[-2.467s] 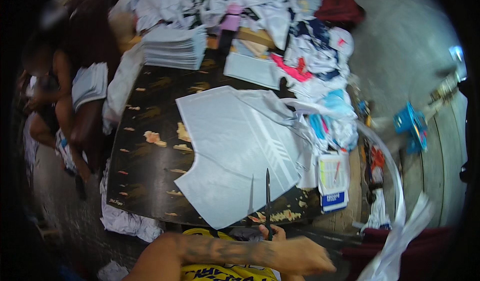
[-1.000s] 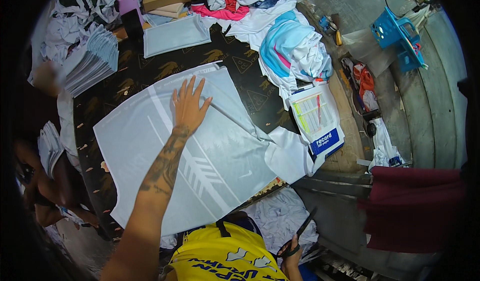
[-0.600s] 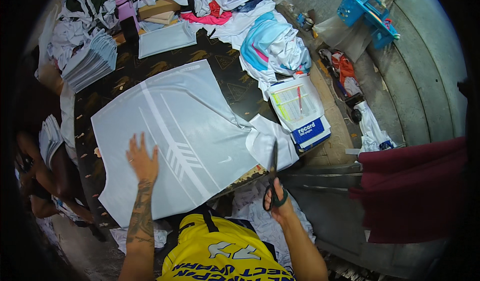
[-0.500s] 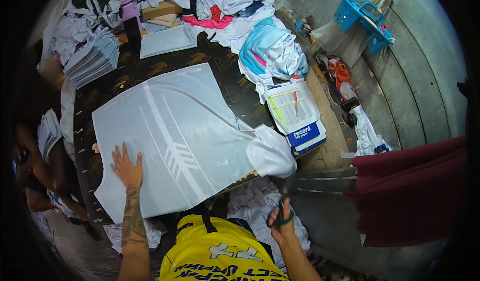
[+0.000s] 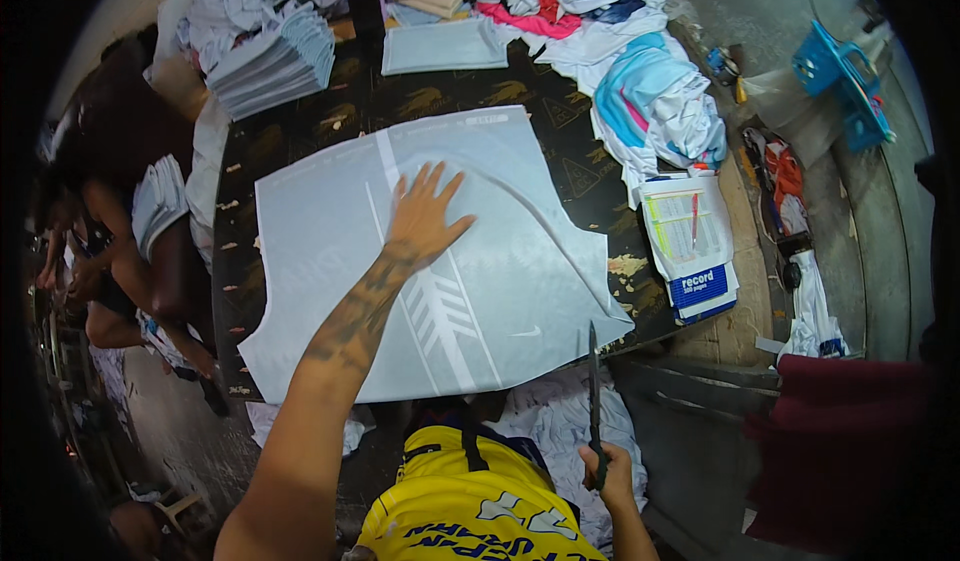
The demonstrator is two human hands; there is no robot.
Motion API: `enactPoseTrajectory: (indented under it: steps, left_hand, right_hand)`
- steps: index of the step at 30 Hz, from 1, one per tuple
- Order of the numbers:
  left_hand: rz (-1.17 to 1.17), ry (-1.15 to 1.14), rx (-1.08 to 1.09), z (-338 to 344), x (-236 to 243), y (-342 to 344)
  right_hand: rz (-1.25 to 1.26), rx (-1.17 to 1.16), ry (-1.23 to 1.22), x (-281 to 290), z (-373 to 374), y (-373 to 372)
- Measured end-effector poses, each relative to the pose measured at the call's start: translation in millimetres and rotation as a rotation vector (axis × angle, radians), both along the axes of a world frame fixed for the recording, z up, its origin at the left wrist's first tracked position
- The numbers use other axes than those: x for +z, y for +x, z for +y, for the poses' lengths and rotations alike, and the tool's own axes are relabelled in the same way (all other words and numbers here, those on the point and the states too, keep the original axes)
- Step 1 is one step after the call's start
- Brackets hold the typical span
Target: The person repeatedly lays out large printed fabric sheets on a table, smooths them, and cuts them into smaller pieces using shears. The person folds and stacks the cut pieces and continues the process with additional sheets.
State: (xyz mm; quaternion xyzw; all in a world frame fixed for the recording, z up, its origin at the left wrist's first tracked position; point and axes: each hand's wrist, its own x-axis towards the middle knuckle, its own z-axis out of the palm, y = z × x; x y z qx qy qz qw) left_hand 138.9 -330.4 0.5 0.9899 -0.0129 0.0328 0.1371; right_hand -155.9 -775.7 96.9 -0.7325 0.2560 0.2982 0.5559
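A pale grey fabric panel [image 5: 535,251], cut like a shirt body with white stripes and chevrons, lies spread on the black table. My left hand [image 5: 430,216] rests on its upper middle, palm down and fingers spread. Below the table's near edge, my right hand [image 5: 615,476] grips the handles of dark scissors [image 5: 595,401]. Their blades point away from me, the tips close to the panel's lower right corner; whether they touch it I cannot tell. A soft crease runs along the panel's right side.
Folded pale pieces [image 5: 275,61] are stacked at the far left. Bunched white and blue garments [image 5: 660,111] lie at the right, above a record book [image 5: 700,286] with a paper and red pen [image 5: 694,221]. Another person [image 5: 115,221] sits at the left. White cloth [image 5: 565,411] hangs below the near edge.
My left hand has slid from the panel's left part to its upper middle. The bunched white fabric at the panel's right end has gone from there. The scissors now show clearly. The view has shifted.
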Motion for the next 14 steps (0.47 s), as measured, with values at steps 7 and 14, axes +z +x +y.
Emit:
enactPoseTrajectory:
  steps: [7, 14]
  left_hand:
    - [-0.199, -0.027, 0.133, -17, -8, 70]
    - [0.076, -0.156, -0.062, -89, 19, -66]
  right_hand:
    - [0.016, 0.032, -0.057, -2, 23, 35]
    - [0.028, 0.246, -0.241, 3, -18, 23]
